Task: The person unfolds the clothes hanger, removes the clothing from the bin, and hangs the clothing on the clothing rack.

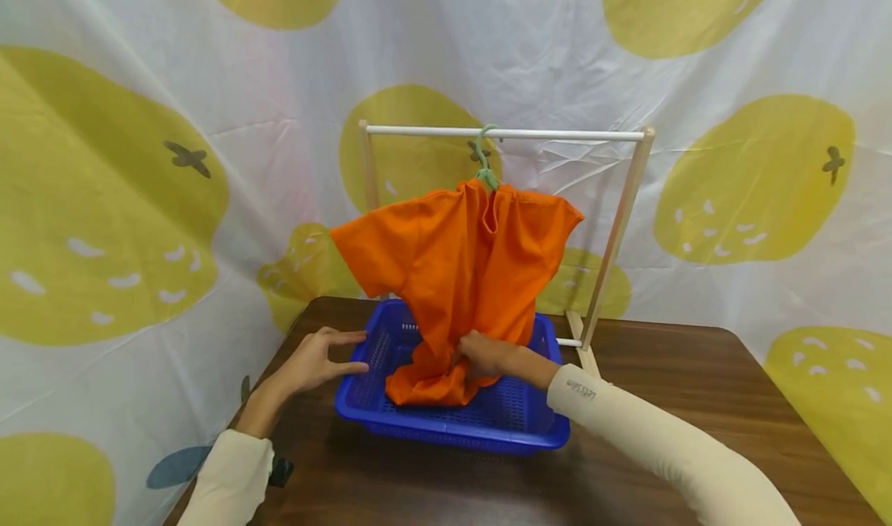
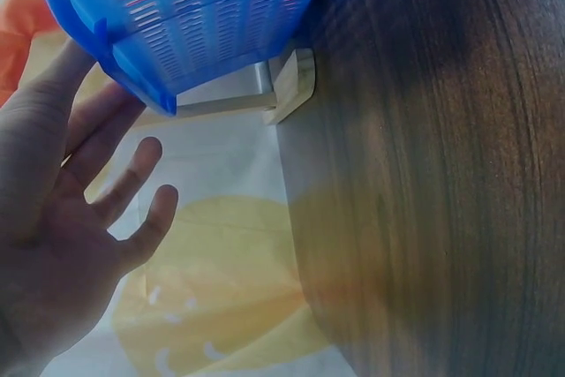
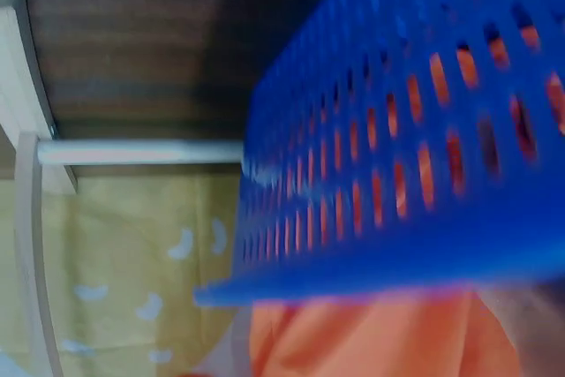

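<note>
An orange T-shirt hangs from a green hanger hooked over the white bar of a small rack. Its lower end bunches up inside a blue plastic basket. My right hand reaches into the basket and grips the shirt near its bunched hem; the fingertips are hidden in the cloth. At the basket's left rim is my left hand, its thumb and fingers spread apart. In the left wrist view the fingers of that hand reach up to the rim, two of them held loosely away from it.
The rack has wooden uprights and stands behind the basket on a dark wooden table. A white curtain with yellow fruit prints closes off the back and sides. Through the slots of the basket wall, orange cloth shows.
</note>
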`<control>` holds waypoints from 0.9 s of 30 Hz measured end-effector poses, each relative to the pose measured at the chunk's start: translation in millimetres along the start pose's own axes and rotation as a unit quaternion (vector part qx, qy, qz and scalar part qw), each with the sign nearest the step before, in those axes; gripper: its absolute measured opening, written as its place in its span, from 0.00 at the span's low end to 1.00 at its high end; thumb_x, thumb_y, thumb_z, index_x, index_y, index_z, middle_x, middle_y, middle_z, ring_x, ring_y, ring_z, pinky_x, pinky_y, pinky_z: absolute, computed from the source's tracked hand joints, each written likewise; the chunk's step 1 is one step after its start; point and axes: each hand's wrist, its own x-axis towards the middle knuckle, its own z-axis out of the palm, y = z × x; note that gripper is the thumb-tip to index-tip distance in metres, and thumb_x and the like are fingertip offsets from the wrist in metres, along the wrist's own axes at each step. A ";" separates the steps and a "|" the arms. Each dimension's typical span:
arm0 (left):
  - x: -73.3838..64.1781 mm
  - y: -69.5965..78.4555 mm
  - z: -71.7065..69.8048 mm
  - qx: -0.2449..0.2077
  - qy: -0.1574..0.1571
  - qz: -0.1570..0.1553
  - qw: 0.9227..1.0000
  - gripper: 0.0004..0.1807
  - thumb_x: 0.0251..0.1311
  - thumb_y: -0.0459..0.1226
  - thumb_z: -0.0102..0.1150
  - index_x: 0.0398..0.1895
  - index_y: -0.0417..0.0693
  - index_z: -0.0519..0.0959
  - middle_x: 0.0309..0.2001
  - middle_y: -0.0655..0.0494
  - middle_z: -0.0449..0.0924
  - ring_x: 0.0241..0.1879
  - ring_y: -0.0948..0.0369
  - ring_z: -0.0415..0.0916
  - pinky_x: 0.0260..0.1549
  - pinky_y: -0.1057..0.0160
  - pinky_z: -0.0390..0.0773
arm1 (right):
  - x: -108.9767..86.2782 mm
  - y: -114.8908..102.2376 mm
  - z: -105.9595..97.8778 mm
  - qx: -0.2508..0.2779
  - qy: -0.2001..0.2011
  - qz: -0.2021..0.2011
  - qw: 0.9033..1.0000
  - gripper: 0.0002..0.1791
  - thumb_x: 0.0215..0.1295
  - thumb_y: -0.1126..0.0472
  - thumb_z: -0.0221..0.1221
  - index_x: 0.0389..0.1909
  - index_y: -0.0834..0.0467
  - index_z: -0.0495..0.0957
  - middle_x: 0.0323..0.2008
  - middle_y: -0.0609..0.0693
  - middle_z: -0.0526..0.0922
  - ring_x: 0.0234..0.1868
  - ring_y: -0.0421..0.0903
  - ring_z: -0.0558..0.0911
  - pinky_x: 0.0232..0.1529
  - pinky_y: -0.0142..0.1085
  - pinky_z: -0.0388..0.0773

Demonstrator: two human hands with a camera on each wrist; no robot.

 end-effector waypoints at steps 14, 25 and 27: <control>-3.4 1.4 1.8 0.000 -0.002 0.000 1.000 0.34 0.56 0.52 0.78 0.63 0.47 0.83 0.60 0.54 0.84 0.59 0.46 0.76 0.60 0.39 0.73 | 12.9 33.7 -91.0 0.024 0.137 0.004 0.990 0.09 0.54 0.70 0.74 0.37 0.58 0.92 0.38 0.52 0.91 0.41 0.52 0.88 0.44 0.41 0.84; -3.0 7.4 2.6 -0.003 -0.008 0.001 1.000 0.33 0.56 0.51 0.77 0.63 0.46 0.84 0.63 0.56 0.82 0.61 0.47 0.75 0.61 0.40 0.72 | 28.4 63.8 -142.0 0.038 0.220 0.148 0.963 0.10 0.61 0.67 0.70 0.43 0.64 0.90 0.38 0.57 0.90 0.30 0.52 0.84 0.37 0.44 0.82; -2.0 9.1 3.9 0.000 -0.009 0.002 1.000 0.33 0.57 0.51 0.77 0.63 0.46 0.84 0.64 0.57 0.82 0.61 0.47 0.75 0.60 0.40 0.72 | 31.7 68.4 -143.0 0.042 0.229 0.193 0.953 0.08 0.64 0.65 0.69 0.41 0.64 0.89 0.36 0.58 0.89 0.30 0.53 0.84 0.37 0.45 0.82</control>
